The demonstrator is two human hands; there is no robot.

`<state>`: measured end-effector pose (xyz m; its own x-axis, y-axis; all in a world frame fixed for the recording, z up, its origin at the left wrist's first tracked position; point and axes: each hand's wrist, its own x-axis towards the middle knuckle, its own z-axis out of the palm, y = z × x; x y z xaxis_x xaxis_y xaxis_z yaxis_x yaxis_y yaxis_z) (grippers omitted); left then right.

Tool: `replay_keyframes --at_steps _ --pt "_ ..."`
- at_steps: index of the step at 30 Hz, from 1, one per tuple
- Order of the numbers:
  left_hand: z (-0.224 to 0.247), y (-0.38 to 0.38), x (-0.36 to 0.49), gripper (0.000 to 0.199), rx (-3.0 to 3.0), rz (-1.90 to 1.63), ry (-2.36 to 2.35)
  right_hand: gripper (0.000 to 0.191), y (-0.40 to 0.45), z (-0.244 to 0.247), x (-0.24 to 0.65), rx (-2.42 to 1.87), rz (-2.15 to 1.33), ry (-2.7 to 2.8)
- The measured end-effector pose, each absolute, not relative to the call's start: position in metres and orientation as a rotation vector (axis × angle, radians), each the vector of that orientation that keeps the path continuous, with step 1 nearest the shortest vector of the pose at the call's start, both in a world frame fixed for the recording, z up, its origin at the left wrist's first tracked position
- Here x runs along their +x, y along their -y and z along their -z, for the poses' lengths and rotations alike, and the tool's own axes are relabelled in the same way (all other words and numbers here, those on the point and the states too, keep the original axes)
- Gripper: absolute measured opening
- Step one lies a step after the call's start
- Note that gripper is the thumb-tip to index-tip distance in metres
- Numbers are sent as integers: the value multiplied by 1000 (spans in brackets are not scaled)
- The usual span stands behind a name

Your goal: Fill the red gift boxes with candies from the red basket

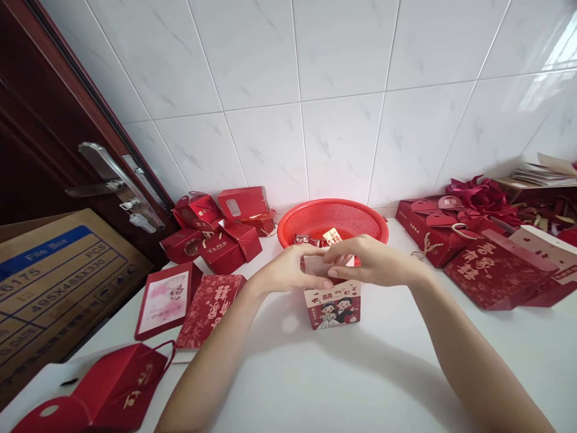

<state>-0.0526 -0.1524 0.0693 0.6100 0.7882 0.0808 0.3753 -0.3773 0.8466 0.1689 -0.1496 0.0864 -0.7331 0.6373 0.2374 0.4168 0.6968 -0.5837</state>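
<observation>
A small red and cream gift box, printed with a cartoon bride and groom, stands upright on the white table in front of me. My left hand is curled at the top left of the box, its thumb along the front upper edge. From the right, my right hand bends over the top rim, thumb and fingers on the cardboard. Both hands grip the upper part of the box, and the fingertips partly cover its top. Just behind sits a red plastic basket with several wrapped sweets in it.
Several red gift boxes cluster at the back left. Flat red boxes and a handled red box lie nearer on the left. More red boxes fill the right side. A cardboard carton stands beside the door; tiled wall rises behind.
</observation>
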Motion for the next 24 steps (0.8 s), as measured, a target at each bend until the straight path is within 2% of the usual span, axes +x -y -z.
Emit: replay_keyframes --at_steps 6,11,13,19,24 --pt "-68 150 -56 60 2085 -600 -1032 24 151 -97 189 -868 -641 2197" --pt "-66 151 -59 70 2162 -613 -1036 53 145 -96 208 -1029 -684 2286" --pt "-62 150 -58 70 2159 -706 -1021 58 140 -92 211 -1104 -714 2314" --pt "-62 148 -57 58 2047 -1014 -1051 51 132 -88 210 -1016 -837 2292" --pt "-69 146 -60 42 1885 -1392 -1006 39 130 -88 199 -661 -1188 2175"
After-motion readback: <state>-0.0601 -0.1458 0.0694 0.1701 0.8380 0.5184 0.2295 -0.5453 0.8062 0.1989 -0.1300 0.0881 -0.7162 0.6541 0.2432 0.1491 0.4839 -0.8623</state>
